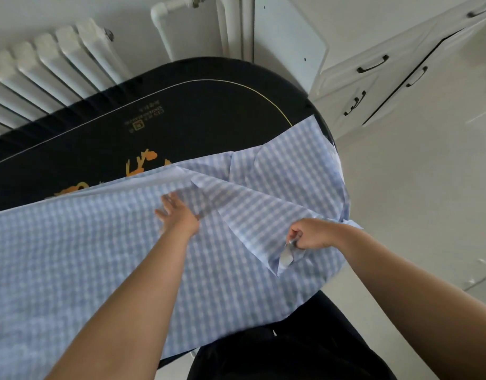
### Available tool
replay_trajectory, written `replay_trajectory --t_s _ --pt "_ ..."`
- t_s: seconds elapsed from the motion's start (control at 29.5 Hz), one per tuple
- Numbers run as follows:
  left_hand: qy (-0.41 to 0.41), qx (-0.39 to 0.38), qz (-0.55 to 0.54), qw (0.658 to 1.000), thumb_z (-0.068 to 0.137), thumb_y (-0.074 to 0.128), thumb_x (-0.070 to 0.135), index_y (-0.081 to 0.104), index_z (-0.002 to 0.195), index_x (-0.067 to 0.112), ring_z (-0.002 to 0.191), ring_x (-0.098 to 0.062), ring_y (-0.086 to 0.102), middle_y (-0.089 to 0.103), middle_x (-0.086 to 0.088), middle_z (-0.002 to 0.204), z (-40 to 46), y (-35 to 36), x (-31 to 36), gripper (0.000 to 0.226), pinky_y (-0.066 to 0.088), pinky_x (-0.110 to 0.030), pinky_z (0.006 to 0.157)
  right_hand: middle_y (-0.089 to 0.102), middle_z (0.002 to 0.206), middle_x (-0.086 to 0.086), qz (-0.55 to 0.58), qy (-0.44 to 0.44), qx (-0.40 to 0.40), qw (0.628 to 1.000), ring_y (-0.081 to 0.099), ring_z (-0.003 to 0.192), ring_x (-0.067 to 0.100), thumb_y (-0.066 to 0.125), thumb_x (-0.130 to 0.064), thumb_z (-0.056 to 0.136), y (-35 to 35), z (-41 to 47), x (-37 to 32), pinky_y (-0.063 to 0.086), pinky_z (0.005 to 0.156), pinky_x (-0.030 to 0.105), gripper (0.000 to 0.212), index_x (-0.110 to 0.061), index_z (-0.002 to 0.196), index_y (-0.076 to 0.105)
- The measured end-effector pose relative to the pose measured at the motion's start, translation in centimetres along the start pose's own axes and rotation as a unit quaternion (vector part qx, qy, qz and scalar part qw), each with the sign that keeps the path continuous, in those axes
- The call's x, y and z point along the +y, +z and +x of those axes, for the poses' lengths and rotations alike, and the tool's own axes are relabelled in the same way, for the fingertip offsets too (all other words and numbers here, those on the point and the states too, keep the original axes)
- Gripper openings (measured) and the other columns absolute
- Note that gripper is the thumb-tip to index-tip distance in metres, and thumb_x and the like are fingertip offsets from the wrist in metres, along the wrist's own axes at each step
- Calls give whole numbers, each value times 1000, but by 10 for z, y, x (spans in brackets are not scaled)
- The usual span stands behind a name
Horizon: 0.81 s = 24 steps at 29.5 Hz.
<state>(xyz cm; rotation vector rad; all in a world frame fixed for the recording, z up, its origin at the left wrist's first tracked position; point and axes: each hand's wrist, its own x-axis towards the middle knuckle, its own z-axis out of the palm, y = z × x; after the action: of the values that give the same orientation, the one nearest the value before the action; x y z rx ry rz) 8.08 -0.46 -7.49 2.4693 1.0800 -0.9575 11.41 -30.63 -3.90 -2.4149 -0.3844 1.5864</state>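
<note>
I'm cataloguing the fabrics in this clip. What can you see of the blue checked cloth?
The blue checked cloth is thin, light blue and white woven-looking fabric, spread over the near part of a black table and hanging over its right edge. A flap is folded back on the right, with creases. The left hand rests flat on it; the right hand pinches a lifted edge of the flap.

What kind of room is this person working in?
Probably a room in a home, perhaps a dining corner: a white ribbed radiator, white cabinets with black handles, and a black round-ended table partly under a blue-and-white checked cloth.
</note>
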Motion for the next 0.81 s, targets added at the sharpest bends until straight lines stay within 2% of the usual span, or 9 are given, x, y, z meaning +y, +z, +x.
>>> replay_trajectory --t_s 0.14,0.2,0.37,0.41,0.47,0.54,0.58,0.68,0.81 --pt "-1 -4 -5 1000 83 60 55 -25 146 13 145 -37 -11 -24 -7 157 8 -3 -2 114 11 -51 116 62 99 -4 43 -48 78 995 56 90 15 50 -18 89 -22 8 -1 40 75 26 17 -24 95 65" --pt "-3 -11 -20 1000 80 63 56 -25 146 15 144 -37 -13 -26 -5 156 5 -4 1 117 11 -53 115 65 99 -1 73 -65 115 989 58 93 17 49 -20 92 -33 12 -4 42 80 30 19 -20 98 67" --pt "28 -4 -1 1000 77 62 62 -25 146 13 144 -34 -18 -27 -10 155 10 -9 12 121 -2 -49 118 73 99 3 199 -86 -5 976 65 82 14 57 -25 88 -70 21 2 47 84 32 16 -19 87 71" --pt "29 -6 5 1000 77 63 62 -23 146 11 144 -33 -17 -25 -12 156 11 -12 15 121 -3 -48 118 73 95 6 243 -73 33 967 67 81 20 57 -28 85 -82 27 5 50 82 36 18 -16 84 71" --pt "29 -11 37 999 78 60 64 -21 147 8 145 -33 -15 -22 -15 156 10 -14 21 120 -3 -48 118 69 80 5 288 -24 237 927 63 76 27 53 -33 82 -107 43 13 50 73 37 22 -15 77 65" --pt "23 -10 59 998 79 57 65 -21 147 7 145 -34 -15 -22 -15 156 8 -15 25 119 -2 -48 118 56 82 -4 328 11 405 853 53 76 17 49 -35 85 -134 59 27 42 71 31 14 -26 80 58" --pt "22 -10 57 998 81 56 64 -21 147 7 145 -33 -15 -22 -14 157 9 -16 25 117 -2 -48 117 48 81 -5 345 24 427 835 47 73 12 49 -38 87 -149 67 34 38 72 29 14 -27 79 53" --pt "20 -25 4 999 92 50 51 -14 150 13 146 -31 -13 -20 -10 158 11 -22 23 94 -2 -47 119 30 63 -2 306 74 368 875 32 54 13 48 -51 86 -177 89 44 31 57 26 39 -26 62 29" --pt "-11 -7 -55 998 102 38 30 -9 152 26 146 -32 -11 -19 0 159 8 -16 24 69 6 -48 119 39 58 1 240 56 323 914 39 50 15 47 -49 91 -181 106 38 29 49 28 46 -15 61 40"
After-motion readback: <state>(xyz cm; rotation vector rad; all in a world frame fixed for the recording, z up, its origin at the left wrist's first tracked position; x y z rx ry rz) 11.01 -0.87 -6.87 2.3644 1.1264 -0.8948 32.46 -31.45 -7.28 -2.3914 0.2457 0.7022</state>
